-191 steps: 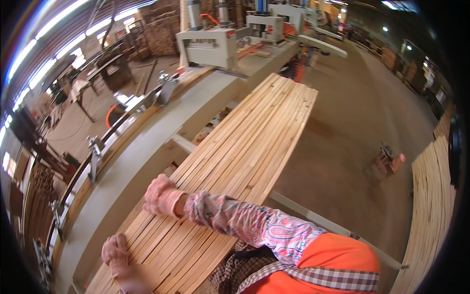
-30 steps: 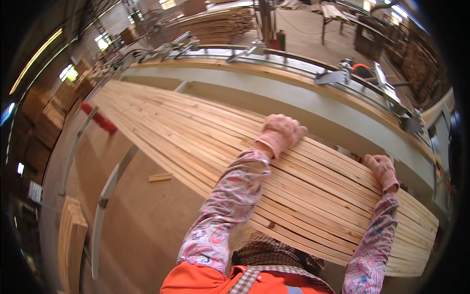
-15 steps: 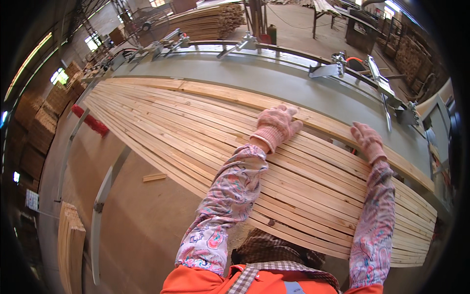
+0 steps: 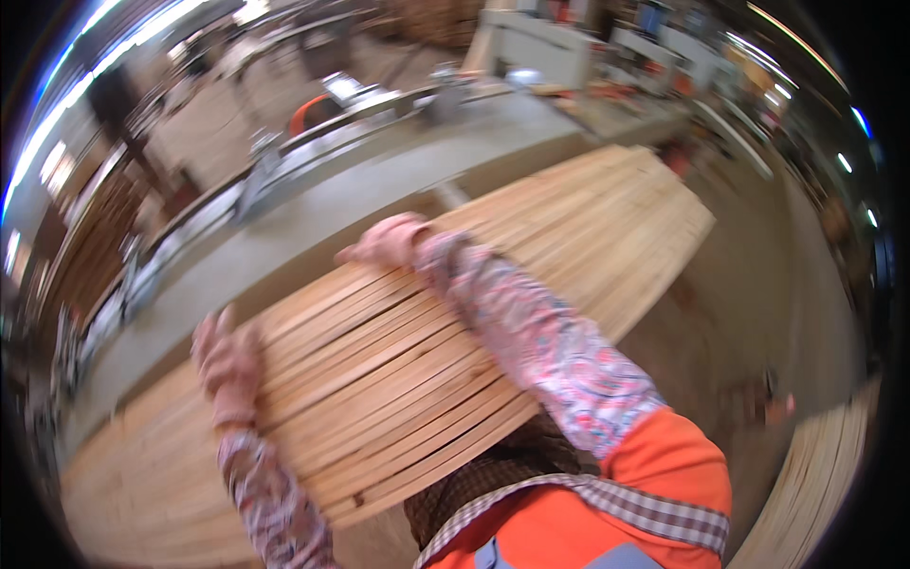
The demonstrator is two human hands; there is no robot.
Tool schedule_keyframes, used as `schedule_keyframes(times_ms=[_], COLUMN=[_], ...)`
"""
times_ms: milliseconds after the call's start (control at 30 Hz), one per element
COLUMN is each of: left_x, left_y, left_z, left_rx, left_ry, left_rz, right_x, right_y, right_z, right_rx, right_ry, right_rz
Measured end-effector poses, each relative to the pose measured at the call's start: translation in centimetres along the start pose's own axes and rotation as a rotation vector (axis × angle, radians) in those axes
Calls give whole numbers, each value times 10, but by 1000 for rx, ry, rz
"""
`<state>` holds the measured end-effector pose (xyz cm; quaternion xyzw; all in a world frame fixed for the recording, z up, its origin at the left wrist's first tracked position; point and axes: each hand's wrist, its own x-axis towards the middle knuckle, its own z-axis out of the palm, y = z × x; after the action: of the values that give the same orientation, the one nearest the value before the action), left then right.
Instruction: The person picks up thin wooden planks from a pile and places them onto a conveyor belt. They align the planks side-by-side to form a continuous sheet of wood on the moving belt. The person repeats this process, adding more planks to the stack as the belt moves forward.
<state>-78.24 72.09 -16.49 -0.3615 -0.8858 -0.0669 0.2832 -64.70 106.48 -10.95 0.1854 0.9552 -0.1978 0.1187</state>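
Long pale wooden strips (image 4: 379,379) lie side by side in a wide layer in front of me, slanting from lower left to upper right. Both my hands wear pink gloves, with patterned sleeves above them. At the far edge of the layer, my left hand (image 4: 227,365) rests with its fingers stretched and apart. Further right along that edge, my right hand (image 4: 391,241) bends its fingers over the wood; its fingertips are partly hidden and blurred. My right forearm crosses above the strips.
Beyond the strips runs a long grey machine bed (image 4: 322,194) with metal clamps (image 4: 256,175) along its far side. A stack of wooden strips (image 4: 810,484) stands at lower right. White machinery (image 4: 540,47) is at the back.
My view has swung to the right, bringing the layer's right end into sight. The dark gap behind the nearer strips no longer shows. My right hand now bends over the far edge.
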Motion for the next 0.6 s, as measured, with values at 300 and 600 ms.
schedule_keyframes(times_ms=[300, 600], left_x=[17, 16], left_y=[19, 24], left_z=[-24, -31], left_rx=[20, -31], left_ry=[-214, -273], left_rz=[-112, -131], right_x=[-67, -39], right_y=[5, 39], right_z=[-52, -20], right_rx=[-159, -19], right_ry=[-65, -12], right_rz=[-66, 69])
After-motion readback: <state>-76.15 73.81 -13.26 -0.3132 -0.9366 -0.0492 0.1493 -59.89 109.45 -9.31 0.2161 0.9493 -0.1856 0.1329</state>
